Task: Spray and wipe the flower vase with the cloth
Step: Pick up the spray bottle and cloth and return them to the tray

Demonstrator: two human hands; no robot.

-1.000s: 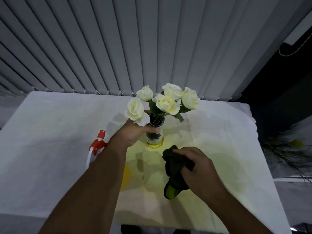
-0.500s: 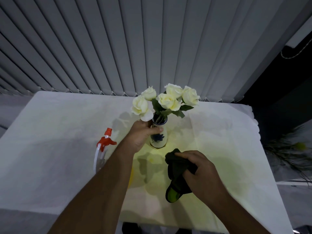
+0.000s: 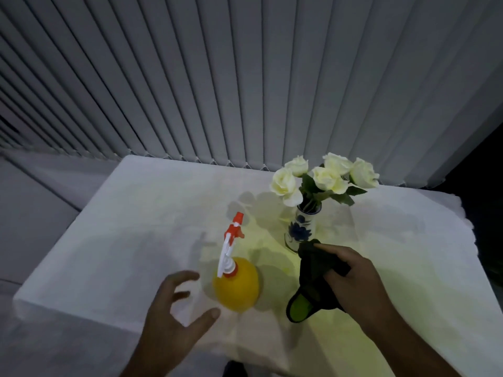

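A white vase with a blue flower pattern stands upright on the table and holds several white roses. A yellow spray bottle with a red and white trigger head stands to its left, nearer me. My left hand hovers with spread fingers just left of the bottle, not touching it. My right hand grips a dark cloth with a green lining, bunched just in front of the vase's base.
The table is covered in a white cloth, its front edge close to me. Grey vertical blinds hang right behind it. A dark gap lies past the table's right edge.
My left hand has let go of the vase and come down left beside the spray bottle. The view has swung left. My right hand still holds the cloth.
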